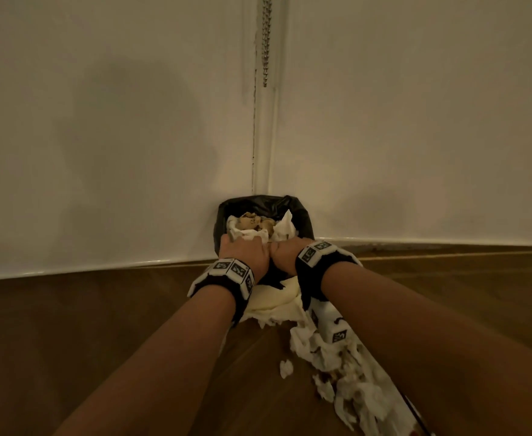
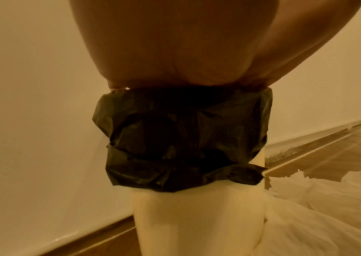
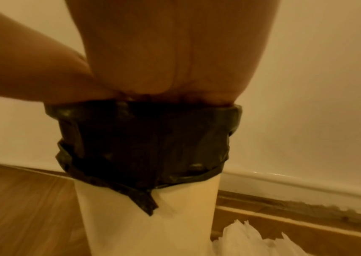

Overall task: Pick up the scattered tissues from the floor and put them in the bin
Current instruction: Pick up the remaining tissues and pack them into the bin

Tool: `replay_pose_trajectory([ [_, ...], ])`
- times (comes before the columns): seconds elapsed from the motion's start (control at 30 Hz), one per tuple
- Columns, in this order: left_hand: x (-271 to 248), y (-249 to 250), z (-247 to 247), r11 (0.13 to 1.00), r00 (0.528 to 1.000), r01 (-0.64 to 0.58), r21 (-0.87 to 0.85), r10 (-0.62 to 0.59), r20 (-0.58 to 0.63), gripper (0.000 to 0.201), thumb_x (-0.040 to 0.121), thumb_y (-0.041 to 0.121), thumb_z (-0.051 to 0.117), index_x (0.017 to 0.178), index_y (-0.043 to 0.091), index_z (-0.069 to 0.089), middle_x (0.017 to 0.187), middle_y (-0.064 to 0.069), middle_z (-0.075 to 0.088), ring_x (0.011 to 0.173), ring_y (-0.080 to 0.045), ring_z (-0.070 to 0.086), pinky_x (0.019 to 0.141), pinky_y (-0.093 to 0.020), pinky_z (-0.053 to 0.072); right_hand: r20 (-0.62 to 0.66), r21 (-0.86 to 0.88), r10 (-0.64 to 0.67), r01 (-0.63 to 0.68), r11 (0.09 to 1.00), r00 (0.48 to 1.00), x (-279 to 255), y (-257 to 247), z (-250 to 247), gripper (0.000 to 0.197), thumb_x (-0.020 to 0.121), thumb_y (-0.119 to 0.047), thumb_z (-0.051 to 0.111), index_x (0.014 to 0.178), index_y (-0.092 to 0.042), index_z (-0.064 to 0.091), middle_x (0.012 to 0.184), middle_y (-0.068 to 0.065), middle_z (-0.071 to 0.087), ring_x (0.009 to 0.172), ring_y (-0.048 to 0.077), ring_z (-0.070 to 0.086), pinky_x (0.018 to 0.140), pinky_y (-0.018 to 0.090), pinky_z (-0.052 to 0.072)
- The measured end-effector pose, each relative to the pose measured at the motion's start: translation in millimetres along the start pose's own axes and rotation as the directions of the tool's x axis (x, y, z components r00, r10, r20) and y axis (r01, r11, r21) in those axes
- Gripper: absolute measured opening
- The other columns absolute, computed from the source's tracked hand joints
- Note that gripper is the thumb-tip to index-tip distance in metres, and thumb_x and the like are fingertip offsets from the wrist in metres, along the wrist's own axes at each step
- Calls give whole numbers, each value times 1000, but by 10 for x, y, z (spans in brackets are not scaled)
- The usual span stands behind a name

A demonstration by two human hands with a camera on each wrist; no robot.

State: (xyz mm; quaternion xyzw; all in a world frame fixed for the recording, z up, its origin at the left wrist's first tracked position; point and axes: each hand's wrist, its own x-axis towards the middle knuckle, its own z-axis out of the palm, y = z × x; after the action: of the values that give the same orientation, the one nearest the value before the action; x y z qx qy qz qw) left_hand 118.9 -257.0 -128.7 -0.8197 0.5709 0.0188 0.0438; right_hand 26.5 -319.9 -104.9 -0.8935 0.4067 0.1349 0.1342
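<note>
Bin (image 1: 302, 212): pale body, black liner (image 2: 184, 138) folded over its rim, standing in the corner where the two walls (image 1: 101, 121) meet.

Tissues in bin (image 1: 258, 229): white and brownish wads, heaped up to the rim.

My left hand (image 1: 242, 253): palm down at the near rim, on the tissues in bin. Fingers hidden past the rim; I cannot tell whether they grasp or lie flat.

My right hand (image 1: 285, 254): just beside the left, thumbs touching, also over the near rim. Fingers likewise hidden; grasp not determinable.

Tissues on floor (image 1: 346, 372): torn white pieces strewn on the wooden floor (image 1: 69, 325) beneath my right forearm, from the foot of the bin towards me.
</note>
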Motion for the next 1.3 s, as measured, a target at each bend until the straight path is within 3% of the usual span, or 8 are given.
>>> replay_pose_trajectory([
  [0.17,-281,85,-76,980,992,107,-167,-117,-50,38,100,33,23,133,18,34,132,-7,46,113,-27,52,100,-41,31,-119,99,-38,50,994,992,-333,136,-34,42,101,-33,20,125,-10,47,122,17,58,107,33,56,93,38,44],
  [0.3,-525,260,-375,970,987,131,-205,-148,-70,42,99,33,30,138,19,31,139,-7,40,123,-29,46,104,-46,32,-182,124,-11,35,992,983,-783,339,-223,41,99,-29,29,135,-14,42,128,16,51,114,33,51,96,41,43],
  [0.4,-741,462,-687,969,993,91,-229,-106,-55,47,97,29,35,142,19,28,143,-5,36,129,-28,40,107,-49,30,-234,164,17,22,986,972,-1183,495,-419,38,97,-22,37,132,-14,47,130,14,53,116,30,51,95,35,42],
  [0.57,-1132,862,-1086,962,996,-25,-273,1,-87,32,97,25,36,126,23,48,130,-6,51,118,-26,48,98,-45,40,-334,264,95,-3,965,938,-1877,804,-644,32,95,-19,43,124,-15,56,124,10,59,113,26,54,88,30,42],
  [0.7,-1431,1169,-1125,925,992,-118,-360,91,-91,28,96,23,37,116,23,57,115,-5,63,104,-24,58,92,-40,48,-379,306,148,-27,952,913,-2333,1087,-538,27,93,-20,49,114,-12,63,117,8,63,109,24,56,87,28,42],
  [0.83,-1573,1399,-944,896,990,-129,-425,139,-9,28,95,22,39,114,25,59,115,-3,62,99,-22,60,85,-36,52,-310,408,244,-104,907,919,-2577,1403,-299,25,92,-16,51,103,-3,69,104,14,69,96,27,63,82,33,49],
  [1.0,-1602,1625,-509,910,982,-84,-406,146,124,30,93,20,41,117,25,58,125,-5,58,110,-22,56,93,-36,48,-195,573,404,-231,787,894,-2620,1793,89,27,92,-16,51,102,3,68,104,18,69,97,31,64,89,40,52],
  [1.3,-1481,1929,135,910,958,-39,-414,152,242,25,94,20,43,113,24,60,117,-3,62,104,-20,59,91,-35,51,93,631,579,-498,595,810,-2511,2377,1053,25,94,-17,52,111,-6,68,117,12,66,105,26,62,89,33,51],
])
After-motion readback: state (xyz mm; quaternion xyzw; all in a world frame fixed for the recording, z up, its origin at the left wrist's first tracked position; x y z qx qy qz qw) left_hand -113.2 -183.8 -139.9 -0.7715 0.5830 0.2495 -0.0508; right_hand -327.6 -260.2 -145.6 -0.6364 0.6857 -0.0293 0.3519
